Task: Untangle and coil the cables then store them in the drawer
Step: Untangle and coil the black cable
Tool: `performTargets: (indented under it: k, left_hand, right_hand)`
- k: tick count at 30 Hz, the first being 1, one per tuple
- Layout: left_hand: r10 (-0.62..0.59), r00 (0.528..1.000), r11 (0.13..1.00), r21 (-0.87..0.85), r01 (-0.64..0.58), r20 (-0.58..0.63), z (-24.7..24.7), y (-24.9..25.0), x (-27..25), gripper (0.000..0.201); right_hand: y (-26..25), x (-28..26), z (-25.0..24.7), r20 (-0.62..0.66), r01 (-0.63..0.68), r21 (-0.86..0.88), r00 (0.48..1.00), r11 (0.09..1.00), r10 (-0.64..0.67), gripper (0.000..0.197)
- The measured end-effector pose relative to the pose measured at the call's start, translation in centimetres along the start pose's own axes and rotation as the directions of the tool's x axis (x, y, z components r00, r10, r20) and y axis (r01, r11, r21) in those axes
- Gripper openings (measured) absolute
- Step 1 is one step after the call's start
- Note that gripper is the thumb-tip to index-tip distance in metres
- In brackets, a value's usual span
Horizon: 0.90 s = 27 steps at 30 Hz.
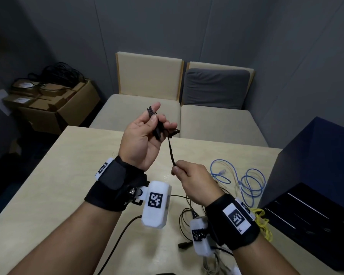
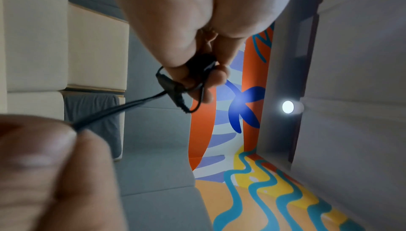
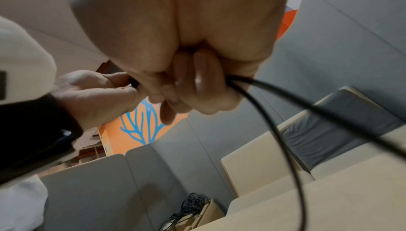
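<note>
Above the pale wooden table (image 1: 58,175), both hands raised. Left hand (image 1: 142,137) palm up, thumb and fingers pinching a small folded bundle of black cable (image 1: 171,153). One strand runs taut down to the right hand (image 1: 195,181), gripped in a closed fist. On the tabletop beneath: loose blue network cable (image 1: 252,179), thin black leads (image 1: 185,245), yellow cord (image 1: 263,225) beside a dark blue cabinet (image 1: 316,165) at the right edge.

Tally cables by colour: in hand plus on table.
Black cable, left hand holds its coil, right hand pinches its tail: 1
Blue cable on the table: 1
Yellow cable: 1
Pale grey cable: 1
Black tangle: strands inseparable, uncounted
Total: 4, plus the tangle
</note>
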State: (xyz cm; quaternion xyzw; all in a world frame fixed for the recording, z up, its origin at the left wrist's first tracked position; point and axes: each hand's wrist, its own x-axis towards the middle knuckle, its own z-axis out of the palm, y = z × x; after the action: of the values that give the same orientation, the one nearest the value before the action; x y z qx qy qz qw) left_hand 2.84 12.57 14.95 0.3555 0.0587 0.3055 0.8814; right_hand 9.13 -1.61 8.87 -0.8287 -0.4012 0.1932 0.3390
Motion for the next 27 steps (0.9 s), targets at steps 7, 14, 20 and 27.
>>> performTargets:
  k: [7,14,20,27]
  left_hand:
    - [-0.003,1.000,0.999,0.037,0.003,-0.005,0.1,0.4,0.1,0.031]
    - [0.118,0.988,0.767,0.623,-0.152,0.096,-1.7,-0.9,0.4,0.047]
    - [-0.155,0.941,0.505,0.843,-0.186,0.301,-2.7,-1.2,-0.7,0.039]
    - [-0.259,0.912,0.632,0.770,-0.089,0.319,-1.4,0.3,-2.1,0.035]
  right_hand:
    - [-0.2,0.2,-0.1,-0.005,-0.020,-0.042,1.000,0.999,0.020,0.025]
    - [-2.3,-1.0,-1.3,-0.114,0.253,-0.005,0.961,0.968,-0.252,0.017]
    - [-4.0,-0.2,-6.1,-0.178,0.372,-0.054,0.910,0.927,-0.376,0.013]
    - [-4.0,2.6,-8.9,-0.296,0.387,-0.102,0.868,0.916,-0.400,0.020]
